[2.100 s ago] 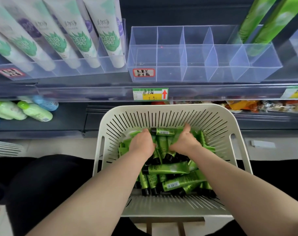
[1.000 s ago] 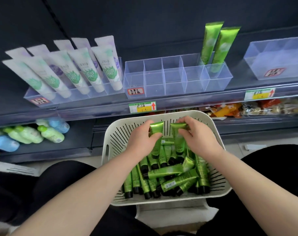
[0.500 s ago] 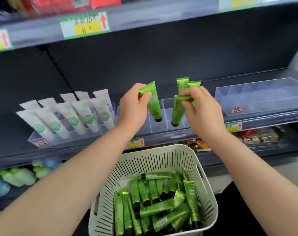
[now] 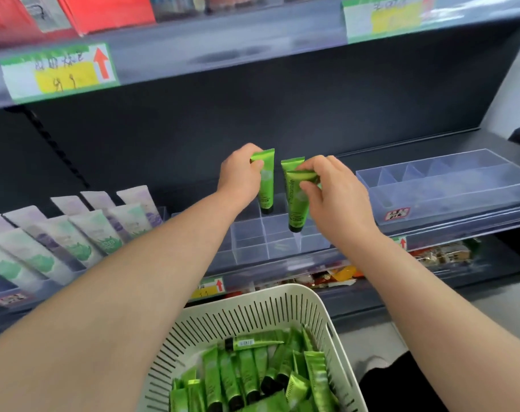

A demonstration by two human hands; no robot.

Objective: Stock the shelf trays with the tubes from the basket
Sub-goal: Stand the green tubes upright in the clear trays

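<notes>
My left hand (image 4: 240, 178) is pinching a green tube (image 4: 267, 188) by its crimped top, cap down, over the clear divided tray's (image 4: 249, 237) back row. My right hand (image 4: 336, 197) is pinching a second tube (image 4: 295, 209) just beside it. The basket (image 4: 252, 310) of spare tubes (image 4: 246, 373) is sitting below the shelf's front edge.

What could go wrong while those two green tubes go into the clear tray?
1. The right hand pinches the right tube only near its top, so it may slip.
2. The left tube, held by the left hand, hangs over the tray's thin dividers; its cap could catch one and tip over.
</notes>
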